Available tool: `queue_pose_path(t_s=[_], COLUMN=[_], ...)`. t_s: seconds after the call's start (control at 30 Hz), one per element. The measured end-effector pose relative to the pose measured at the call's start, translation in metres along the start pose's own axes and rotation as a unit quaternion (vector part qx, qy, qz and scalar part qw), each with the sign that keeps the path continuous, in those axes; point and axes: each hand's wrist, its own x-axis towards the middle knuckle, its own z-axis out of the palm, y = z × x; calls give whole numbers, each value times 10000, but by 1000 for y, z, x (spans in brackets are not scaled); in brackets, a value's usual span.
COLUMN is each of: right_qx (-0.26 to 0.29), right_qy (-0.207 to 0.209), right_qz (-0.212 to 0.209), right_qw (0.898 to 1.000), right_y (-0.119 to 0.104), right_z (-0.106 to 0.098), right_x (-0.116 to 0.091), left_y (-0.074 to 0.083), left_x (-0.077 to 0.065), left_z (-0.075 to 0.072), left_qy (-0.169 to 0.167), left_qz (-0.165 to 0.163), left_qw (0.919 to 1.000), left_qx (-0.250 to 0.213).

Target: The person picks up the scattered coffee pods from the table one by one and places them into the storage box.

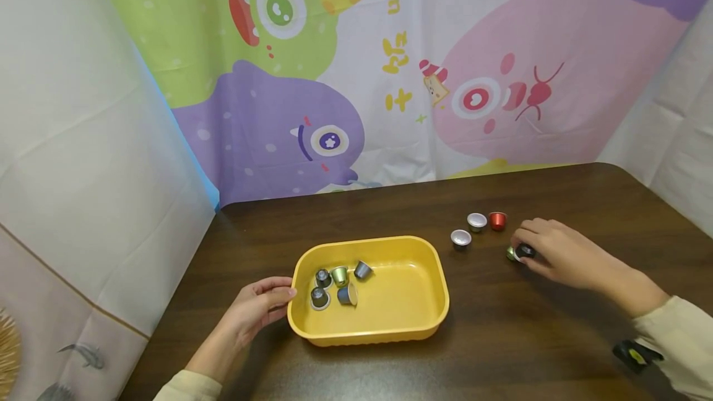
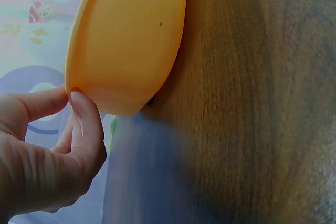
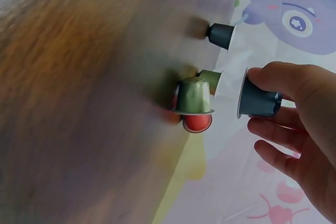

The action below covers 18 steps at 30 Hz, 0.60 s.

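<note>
Between the thumb and fingers of my right hand [image 1: 565,255] is a dark coffee capsule [image 3: 260,98], pinched with its wide rim turned toward the table in the right wrist view. Close by stands a green capsule [image 3: 193,96], its narrow end up; in the head view it is partly hidden behind the held one. My left hand [image 1: 256,309] grips the left rim of a yellow tray [image 1: 384,336], thumb and forefinger on its edge. Inside the tray, toward its left side, lie several capsules, among them a green one [image 1: 340,276] and a blue one [image 1: 348,294].
Left of my right hand on the brown table [image 1: 535,339] are two capsules with pale lids up, a nearer one [image 1: 460,239] and a farther one [image 1: 476,222], beside a red capsule [image 1: 498,221]. A cartoon-printed curtain [image 1: 401,141] hangs behind the table.
</note>
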Motion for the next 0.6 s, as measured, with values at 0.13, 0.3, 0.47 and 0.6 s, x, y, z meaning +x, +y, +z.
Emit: queue_pose_path(t_s=[0.13,0.3,0.47,0.6], right_qx=[-44,-34,-32,-30], right_qy=[-22,-48,-9,-56], right_qz=[7,-47,-128,-132], right_qw=[10000,10000,9999,9999], right_y=[-2,-3,-5,-6], right_z=[0,1,1,1], right_x=[6,13,20,26], left_y=[0,0,1,1], left_x=[0,0,0,0], left_z=[0,0,0,0], left_qy=[6,10,18,3], left_qz=[10,-24,-51,-53], left_qw=[10000,10000,10000,10000], left_qx=[0,20,58,36])
